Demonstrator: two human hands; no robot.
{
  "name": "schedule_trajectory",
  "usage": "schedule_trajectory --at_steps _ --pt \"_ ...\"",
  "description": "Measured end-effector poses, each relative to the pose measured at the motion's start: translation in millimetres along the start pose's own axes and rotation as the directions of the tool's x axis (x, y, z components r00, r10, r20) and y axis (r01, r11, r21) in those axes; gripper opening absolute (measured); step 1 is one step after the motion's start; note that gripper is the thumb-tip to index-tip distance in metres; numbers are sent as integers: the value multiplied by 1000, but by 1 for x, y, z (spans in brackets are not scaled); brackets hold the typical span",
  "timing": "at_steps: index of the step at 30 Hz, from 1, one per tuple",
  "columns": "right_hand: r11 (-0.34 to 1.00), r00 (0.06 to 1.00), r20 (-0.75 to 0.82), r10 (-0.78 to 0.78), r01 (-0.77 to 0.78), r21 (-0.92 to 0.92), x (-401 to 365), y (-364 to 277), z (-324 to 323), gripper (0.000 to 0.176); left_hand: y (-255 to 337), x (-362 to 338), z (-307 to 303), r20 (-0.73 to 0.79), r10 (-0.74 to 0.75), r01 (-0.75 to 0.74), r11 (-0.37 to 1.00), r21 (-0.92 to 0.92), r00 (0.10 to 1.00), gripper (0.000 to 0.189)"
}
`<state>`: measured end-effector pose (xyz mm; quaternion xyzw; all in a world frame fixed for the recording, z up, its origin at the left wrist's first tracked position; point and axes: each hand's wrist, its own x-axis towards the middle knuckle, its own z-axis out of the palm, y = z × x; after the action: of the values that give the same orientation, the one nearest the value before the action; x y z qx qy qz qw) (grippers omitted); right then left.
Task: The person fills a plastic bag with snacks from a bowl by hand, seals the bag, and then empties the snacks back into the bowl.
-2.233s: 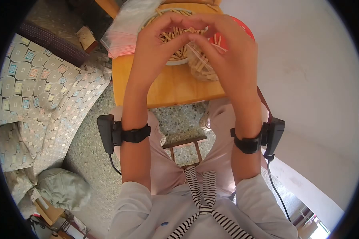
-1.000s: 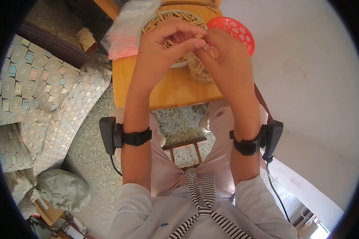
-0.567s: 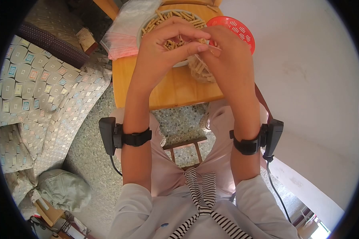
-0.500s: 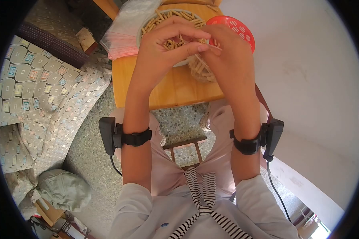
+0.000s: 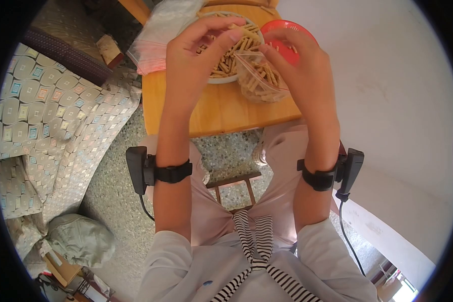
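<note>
My left hand (image 5: pixel 196 50) is over the bowl (image 5: pixel 230 79), its thumb and index finger pinched on what looks like a short tan stick (image 5: pixel 247 34). Many similar tan stick-shaped pieces (image 5: pixel 227 63) fill the bowl. My right hand (image 5: pixel 307 63) hovers beside a clear zip bag (image 5: pixel 261 83), its thumb and index finger apart. The bag is partly filled with the same sticks and sits tilted on the wooden table, against the bowl. Behind my right hand lies a red perforated basket (image 5: pixel 292 25) with a few pale pieces in it.
A stack of clear zip bags (image 5: pixel 158 43) with red edges lies at the table's left. The wooden table (image 5: pixel 221 116) ends just before my knees. A white wall (image 5: pixel 387 90) borders the right; patterned fabric (image 5: pixel 50 105) hangs at left.
My hands have moved apart, the left one left and up, the right one to the right. The zip bag, previously by my right fingers, now shows more fully with its mouth in view.
</note>
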<state>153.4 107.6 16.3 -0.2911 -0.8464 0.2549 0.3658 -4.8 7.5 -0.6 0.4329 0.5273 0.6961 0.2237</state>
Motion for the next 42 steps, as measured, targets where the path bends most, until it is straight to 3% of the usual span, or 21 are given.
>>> schedule_trajectory --at_steps 3,8,12,15,17,18,20,21,23,27,29,32,35,38,42 --pt "998 995 67 70 -69 -9 -5 7 -9 26 0 1 -4 138 25 -37 996 81 990 21" --pt "980 943 303 135 -83 -179 -9 9 -29 30 0 0 -2 364 25 -115 967 228 931 25" --pt "982 961 261 88 -39 -187 -9 14 -26 28 -3 -6 13 338 10 -114 950 292 941 31" --pt "988 986 127 111 -95 -122 -9 15 -14 24 -5 -3 16 273 67 -151 942 299 960 34" --pt "994 988 104 111 -110 -16 -9 12 -6 22 -8 -2 11 122 58 -101 916 389 991 35" --pt "993 988 96 120 -118 -21 -9 8 -3 22 -10 -3 6 134 57 -104 918 383 989 35" --pt "989 974 184 130 -114 -92 -6 2 0 28 -18 -5 -4 92 0 -55 802 594 996 34" --pt "985 976 160 147 -129 -119 -6 1 3 28 -27 -6 -10 118 7 -74 818 571 993 34" --pt "995 982 178 55 -40 -90 -7 2 11 26 -44 -12 -18 156 -6 -116 639 760 988 32" --pt "984 970 206 131 -102 -147 -4 -3 17 26 -42 -12 -15 120 -115 -15 656 754 986 32" --pt "992 988 119 100 -91 -83 -5 -2 18 25 -44 -15 -16 110 -131 -15 576 818 985 33" --pt "996 989 130 71 -64 -61 -6 -2 19 26 -56 -13 -22 147 -198 -37 473 880 969 37" --pt "993 984 159 75 -59 -99 -7 -3 20 26 -69 -10 -21 146 -120 -85 411 908 982 35" --pt "996 986 161 45 -31 -87 -8 -6 24 26 -66 -6 -20 132 -235 -13 452 892 963 30" --pt "999 988 154 2 3 -37 -8 -2 36 26 -50 2 -15 47 -280 96 476 874 959 23"
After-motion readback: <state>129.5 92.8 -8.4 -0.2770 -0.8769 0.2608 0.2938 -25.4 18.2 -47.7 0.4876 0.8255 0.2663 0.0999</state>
